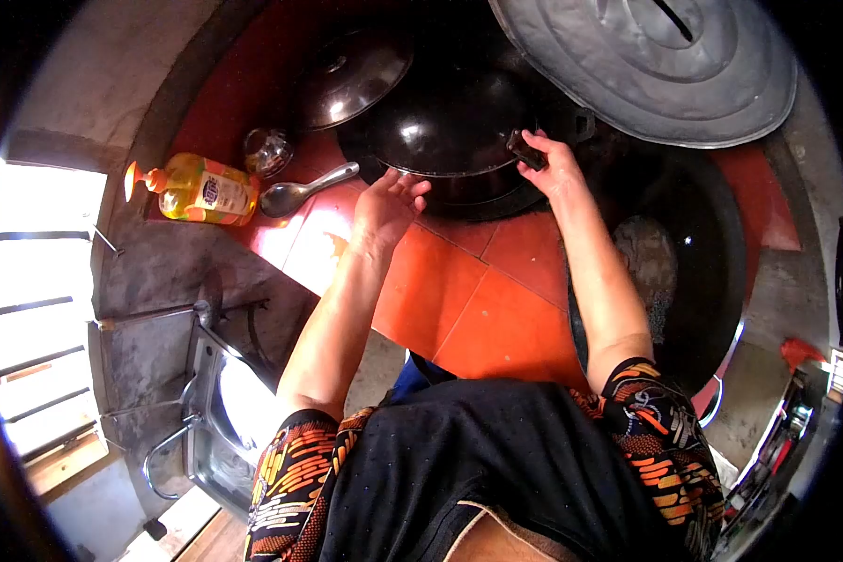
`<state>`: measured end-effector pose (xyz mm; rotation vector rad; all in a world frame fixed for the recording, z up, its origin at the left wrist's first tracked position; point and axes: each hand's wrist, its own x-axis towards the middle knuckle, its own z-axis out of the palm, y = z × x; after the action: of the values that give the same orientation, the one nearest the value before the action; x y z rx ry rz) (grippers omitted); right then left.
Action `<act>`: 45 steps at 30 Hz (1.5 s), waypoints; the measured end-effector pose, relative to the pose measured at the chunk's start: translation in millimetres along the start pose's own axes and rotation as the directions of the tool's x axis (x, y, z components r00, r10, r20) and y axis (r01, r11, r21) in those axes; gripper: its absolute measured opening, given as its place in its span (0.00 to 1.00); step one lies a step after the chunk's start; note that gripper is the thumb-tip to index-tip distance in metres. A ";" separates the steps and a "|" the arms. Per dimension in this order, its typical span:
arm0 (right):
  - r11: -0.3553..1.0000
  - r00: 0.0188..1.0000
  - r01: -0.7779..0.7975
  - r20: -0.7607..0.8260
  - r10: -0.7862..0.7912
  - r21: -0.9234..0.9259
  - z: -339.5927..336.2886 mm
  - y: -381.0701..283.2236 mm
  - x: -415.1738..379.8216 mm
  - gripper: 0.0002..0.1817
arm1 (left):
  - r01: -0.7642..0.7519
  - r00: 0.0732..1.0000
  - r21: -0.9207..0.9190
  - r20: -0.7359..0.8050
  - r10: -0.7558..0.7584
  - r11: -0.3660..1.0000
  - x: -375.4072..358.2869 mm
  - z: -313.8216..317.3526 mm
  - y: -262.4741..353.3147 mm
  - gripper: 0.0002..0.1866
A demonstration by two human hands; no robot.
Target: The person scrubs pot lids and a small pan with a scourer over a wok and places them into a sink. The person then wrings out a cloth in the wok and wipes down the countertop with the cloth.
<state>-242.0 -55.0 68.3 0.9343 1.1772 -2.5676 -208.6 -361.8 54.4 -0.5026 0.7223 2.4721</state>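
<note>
A black wok point(454, 117) sits in a round opening of the red-tiled stove top point(478, 300). My right hand point(551, 169) grips the wok's small dark side handle point(525, 148) at its right rim. My left hand point(389, 201) rests with fingers spread against the wok's near left rim, holding nothing.
A second large black wok point(712, 253) with some residue lies to the right. A big grey metal lid point(656, 61) leans at the top right, a dark lid point(351, 75) at the top. A yellow soap bottle point(201, 190), a ladle point(304, 190) and a sink point(220, 403) are on the left.
</note>
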 end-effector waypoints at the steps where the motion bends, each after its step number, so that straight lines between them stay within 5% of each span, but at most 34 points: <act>1: 0.994 0.999 0.012 0.039 -0.016 0.106 -0.9 8.4 -1.0 0.09 | 0.005 1.000 -0.015 0.019 -0.005 1.000 -0.4 0.4 0.7 0.12; 2: 0.954 0.989 -0.065 0.150 0.021 0.293 -9.7 22.9 12.7 0.08 | -0.008 1.000 -0.011 0.016 0.008 1.000 -1.2 0.7 0.7 0.12; 5: 0.935 0.987 -0.094 0.152 0.044 0.341 25.0 38.2 -16.3 0.10 | -0.061 0.998 0.020 0.026 0.061 0.998 -4.4 2.4 1.9 0.12; 7: 0.941 0.982 0.018 0.171 -0.080 0.337 41.6 30.3 -29.8 0.13 | -0.108 0.993 0.062 0.060 0.105 0.992 -6.7 1.6 3.3 0.12; 10: 0.956 0.958 0.087 0.239 -0.157 0.279 48.5 4.6 -45.4 0.12 | -0.192 0.966 0.349 -0.099 0.240 0.917 -22.1 10.5 -5.2 0.12; 15: 0.954 0.941 0.134 0.268 -0.207 0.269 16.7 -26.7 -111.0 0.20 | -0.313 0.912 0.435 -0.109 0.395 0.844 -19.8 8.9 -22.0 0.20; 20: 0.936 0.954 0.295 -0.001 -0.301 0.191 -84.7 -67.7 -224.3 0.32 | -0.312 0.855 0.466 -0.242 0.458 0.828 -13.1 21.6 -16.7 0.22; 24: 0.872 0.874 0.485 -0.069 -0.482 0.057 -160.0 -101.4 -331.3 0.43 | -0.312 0.850 0.822 0.019 0.527 0.475 39.0 13.6 -20.8 0.20; 26: 0.791 0.772 0.605 -0.175 -0.611 -0.091 -165.9 -101.4 -371.3 0.43 | -0.222 0.822 0.972 0.145 0.550 0.076 71.4 23.7 -22.4 0.22; 29: 0.707 0.655 0.649 -0.268 -0.707 -0.279 -193.8 -87.1 -418.6 0.41 | -0.103 0.766 0.863 0.386 0.514 -0.494 105.0 57.0 -19.4 0.26; 30: 0.706 0.634 0.641 -0.309 -0.709 -0.301 -213.4 -82.4 -435.9 0.40 | -0.084 0.804 0.824 0.388 0.451 -0.560 101.9 79.2 -14.9 0.27; 34: 0.743 0.552 0.584 -0.512 -0.658 -0.327 -248.7 -59.8 -492.4 0.33 | 0.010 0.880 0.769 0.297 0.371 -0.639 135.4 105.1 -9.2 0.27; 36: 0.775 0.603 0.578 -0.508 -0.616 -0.254 -247.4 -55.7 -511.5 0.30 | -0.012 0.913 0.761 0.273 0.303 -0.648 151.1 109.7 -2.2 0.27; 45: 0.763 0.539 0.604 -0.586 -0.605 -0.232 -303.5 -50.3 -525.5 0.27 | 0.011 0.945 0.586 0.258 0.199 -0.810 140.3 149.2 -0.5 0.22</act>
<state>297.1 146.1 267.5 1.7631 1.9946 -2.8054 -350.6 -223.5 105.6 0.5172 2.9014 0.1654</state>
